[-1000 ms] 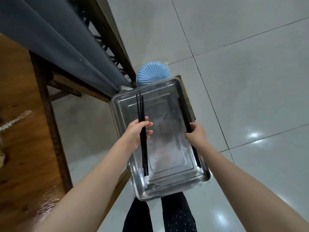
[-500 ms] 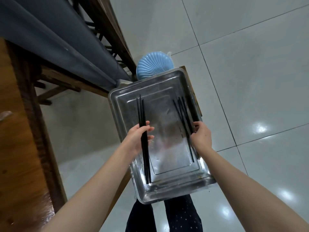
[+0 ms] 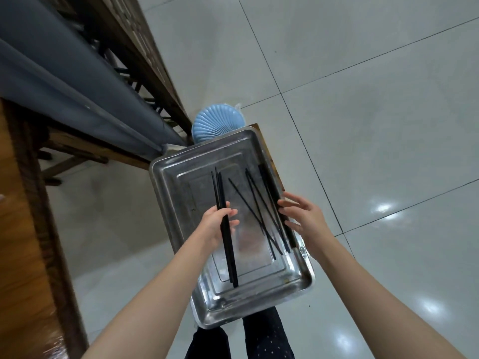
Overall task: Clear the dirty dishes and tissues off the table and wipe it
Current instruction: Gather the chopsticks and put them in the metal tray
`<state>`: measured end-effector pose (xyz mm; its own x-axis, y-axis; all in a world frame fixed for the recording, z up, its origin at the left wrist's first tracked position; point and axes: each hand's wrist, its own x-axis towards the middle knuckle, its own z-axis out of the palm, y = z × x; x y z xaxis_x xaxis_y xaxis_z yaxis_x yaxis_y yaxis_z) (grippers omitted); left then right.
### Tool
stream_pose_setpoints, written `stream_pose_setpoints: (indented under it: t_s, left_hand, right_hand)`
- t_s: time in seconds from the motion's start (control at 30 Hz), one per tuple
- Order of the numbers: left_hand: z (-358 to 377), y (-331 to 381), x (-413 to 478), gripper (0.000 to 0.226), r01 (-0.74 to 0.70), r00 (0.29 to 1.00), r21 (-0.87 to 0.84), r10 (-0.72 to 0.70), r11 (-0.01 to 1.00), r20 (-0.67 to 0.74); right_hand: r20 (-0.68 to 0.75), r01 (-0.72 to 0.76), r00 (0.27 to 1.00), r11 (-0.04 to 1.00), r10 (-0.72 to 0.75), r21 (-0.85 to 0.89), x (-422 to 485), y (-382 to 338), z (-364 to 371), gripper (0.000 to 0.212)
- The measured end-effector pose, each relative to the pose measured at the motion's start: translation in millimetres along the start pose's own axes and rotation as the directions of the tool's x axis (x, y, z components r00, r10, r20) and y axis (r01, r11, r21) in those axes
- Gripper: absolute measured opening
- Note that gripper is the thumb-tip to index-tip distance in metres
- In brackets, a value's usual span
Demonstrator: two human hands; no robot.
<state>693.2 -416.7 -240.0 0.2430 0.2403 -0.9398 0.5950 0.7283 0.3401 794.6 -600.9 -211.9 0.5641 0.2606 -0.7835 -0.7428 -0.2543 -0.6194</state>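
At the far left edge runs a brown wooden table [image 3: 18, 242] with a glossy, grained top, cut off by the frame. Beside it hangs smooth grey cloth [image 3: 64, 81] in long folds, with dark wooden slats behind it that are hard to make out.

The left hand [image 3: 216, 226] has its fingers curled round a tight bundle of black chopsticks [image 3: 229, 252], thin, straight and matte. It grips them near their middle, above the left half of the tray. Whether their near tips touch the tray cannot be told.

The metal tray [image 3: 186, 200] is rectangular, shiny and scuffed, with a stepped floor and a raised rim. What carries it is hidden; only a strip of wood shows along its right rim. A pale blue ribbed dish [image 3: 217, 123] is half covered by the tray's far rim.

Loose chopsticks [image 3: 261, 216] lie crossed in the tray's right half, some against the right wall. The right hand [image 3: 304, 217] holds nothing, its fingers spread and nearly straight, the fingertips [image 3: 283, 202] just at the outermost sticks.

Dark dotted trousers [image 3: 267, 335] show below the tray. Glossy pale floor tiles [image 3: 375, 112] fill the right.
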Motion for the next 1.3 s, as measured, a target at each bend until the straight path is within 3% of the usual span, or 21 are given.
stream_pose_setpoints:
  t_s: [0.13,0.5,0.63,0.7,1.07,1.3]
  left_hand:
    - [28.1,-12.0,21.3,0.014,0.018,1.0,0.022,-0.018,1.0,0.0]
    - [80.0,-30.4,48.5,0.013,-0.048,0.999,0.033,0.048,0.998,-0.02]
    - [80.8,-29.4,43.5,0.049,-0.01,1.0,0.057,0.008,0.998,0.025]
    - [75.6,-26.3,35.0,0.056,-0.001,1.0,0.095,-0.001,0.995,0.022]
    - [21.3,36.6,-80.8,0.035,-0.151,0.985,0.112,0.141,0.982,0.096]
    - [-20.8,67.9,-168.5,0.03,-0.284,0.958,0.07,0.279,0.956,0.07]
  right_hand:
    - [-0.014,-0.047,0.999,0.997,0.048,0.06,4.6,5.6,-17.5,0.023]
    - [-0.063,-0.047,0.997,0.999,0.048,0.017,18.0,13.6,-54.8,0.028]
    - [-0.073,-0.047,0.996,0.999,0.048,0.009,14.2,9.9,-58.8,0.028]
    - [-0.072,-0.042,0.997,0.999,0.042,-0.003,7.9,6.2,-58.0,0.028]
    - [0.002,0.019,1.0,0.999,-0.019,-0.039,-69.0,-57.3,-14.8,0.018]
    - [0.069,0.081,0.995,0.994,-0.076,-0.074,-126.9,-95.0,30.7,0.027]
